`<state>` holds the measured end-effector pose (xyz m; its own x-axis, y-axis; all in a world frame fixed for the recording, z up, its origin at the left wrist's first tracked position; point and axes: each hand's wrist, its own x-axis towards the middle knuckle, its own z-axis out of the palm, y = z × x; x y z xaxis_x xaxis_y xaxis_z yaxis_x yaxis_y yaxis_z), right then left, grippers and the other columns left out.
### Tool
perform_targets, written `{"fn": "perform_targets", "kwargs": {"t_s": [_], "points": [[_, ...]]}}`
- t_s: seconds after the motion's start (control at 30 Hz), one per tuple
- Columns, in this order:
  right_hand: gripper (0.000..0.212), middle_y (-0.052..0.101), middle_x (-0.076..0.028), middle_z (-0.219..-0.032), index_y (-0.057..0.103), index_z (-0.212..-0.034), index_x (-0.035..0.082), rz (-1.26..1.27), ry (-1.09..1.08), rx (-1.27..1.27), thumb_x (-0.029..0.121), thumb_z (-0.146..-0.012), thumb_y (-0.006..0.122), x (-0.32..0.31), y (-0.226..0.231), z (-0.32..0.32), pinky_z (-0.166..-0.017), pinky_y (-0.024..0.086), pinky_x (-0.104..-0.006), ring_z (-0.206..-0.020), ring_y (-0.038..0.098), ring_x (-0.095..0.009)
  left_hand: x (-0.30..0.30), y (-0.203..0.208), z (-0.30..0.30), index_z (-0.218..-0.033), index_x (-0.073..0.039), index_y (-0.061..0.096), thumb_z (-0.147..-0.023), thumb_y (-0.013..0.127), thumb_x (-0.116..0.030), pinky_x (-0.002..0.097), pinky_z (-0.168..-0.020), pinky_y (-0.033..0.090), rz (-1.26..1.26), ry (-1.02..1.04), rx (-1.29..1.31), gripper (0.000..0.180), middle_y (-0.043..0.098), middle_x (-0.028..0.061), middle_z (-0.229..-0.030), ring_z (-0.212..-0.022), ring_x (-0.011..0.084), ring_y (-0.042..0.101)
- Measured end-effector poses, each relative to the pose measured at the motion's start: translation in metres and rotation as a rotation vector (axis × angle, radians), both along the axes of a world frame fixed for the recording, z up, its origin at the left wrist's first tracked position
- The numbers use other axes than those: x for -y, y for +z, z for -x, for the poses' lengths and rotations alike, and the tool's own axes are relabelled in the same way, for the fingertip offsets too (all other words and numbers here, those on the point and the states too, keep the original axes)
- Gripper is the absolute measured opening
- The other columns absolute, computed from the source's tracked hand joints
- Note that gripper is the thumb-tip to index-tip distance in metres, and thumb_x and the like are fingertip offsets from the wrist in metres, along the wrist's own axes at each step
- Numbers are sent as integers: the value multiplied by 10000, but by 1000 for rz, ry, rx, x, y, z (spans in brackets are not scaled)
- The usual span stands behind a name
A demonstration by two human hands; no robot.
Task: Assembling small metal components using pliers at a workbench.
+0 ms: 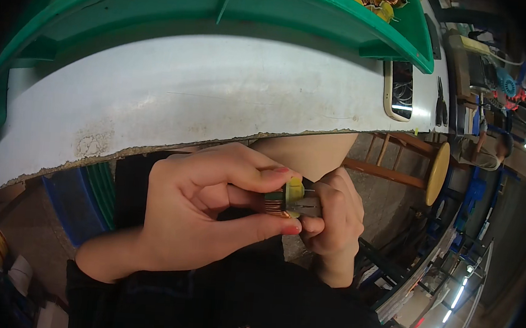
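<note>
Pinched between thumb and forefinger of the left hand (211, 212), a small wound coil (280, 203) with copper turns and a yellow-green body sits just below the near edge of the white table (189, 92), above the lap. The left grip is narrow and closed on the coil's copper side. The right hand (332, 220) is curled tight around a slim metal tool (307, 208), whose tip meets the coil's yellow end; whether the tool has jaws, and how they stand, cannot be told, as the fingers hide most of it.

To do this step well, as judged from the frame:
- Keep the left pinch on the coil body, not on the fine wire ends, so the turns are not crushed.
- Hold both hands touching or braced together to steady the tool tip.
- Apply the tool only at the lead or edge being worked.

On the table stands a green plastic bin (225, 9) holding more yellow coils (372, 0) at its far corner. A phone (400, 88) lies face up near the right end. A wooden stool (436, 173) stands beyond the table edge.
</note>
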<state>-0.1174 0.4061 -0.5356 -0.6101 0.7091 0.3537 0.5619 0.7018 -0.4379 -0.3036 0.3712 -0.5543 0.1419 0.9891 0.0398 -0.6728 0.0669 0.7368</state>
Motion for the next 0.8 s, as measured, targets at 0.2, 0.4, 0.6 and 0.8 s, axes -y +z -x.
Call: {"fn": "perform_targets", "kwargs": {"t_s": [0.2, 0.4, 0.6, 0.8], "points": [[348, 487, -91, -708, 535, -797, 5, 193, 1, -340, 333, -911, 507, 1, 6, 0, -589, 403, -302, -622, 438, -221, 0, 8, 0, -1053, 26, 534, -664, 655, 197, 306, -734, 564, 47, 6, 43, 442, 558, 210, -1098, -879, 261, 622], [279, 512, -109, -760, 546, -842, -7, 326, -82, -381, 258, -911, 497, 1, 11, -1, -657, 403, -303, -691, 464, -241, 0, 11, 15, -1050, 50, 526, -770, 666, 10, 286, -569, 563, 243, -168, 271, 315, 578, 214, -1045, -738, 245, 632], [240, 514, -111, -790, 550, -884, -18, 349, -121, -105, 220, -888, 518, 6, 7, 6, -654, 397, -299, -699, 460, -242, -1, 6, 24, -1038, 86, 516, -873, 619, -255, 255, -425, 504, 279, -347, 347, 393, 605, 204, -938, -584, 214, 602], [210, 507, -103, -778, 548, -881, -14, 441, -117, -59, 196, -871, 534, 6, 10, 18, -645, 396, -296, -684, 450, -235, -3, -2, 24, -1016, 96, 520, -888, 588, -341, 238, -416, 477, 292, -325, 318, 461, 610, 192, -829, -530, 191, 572]]}}
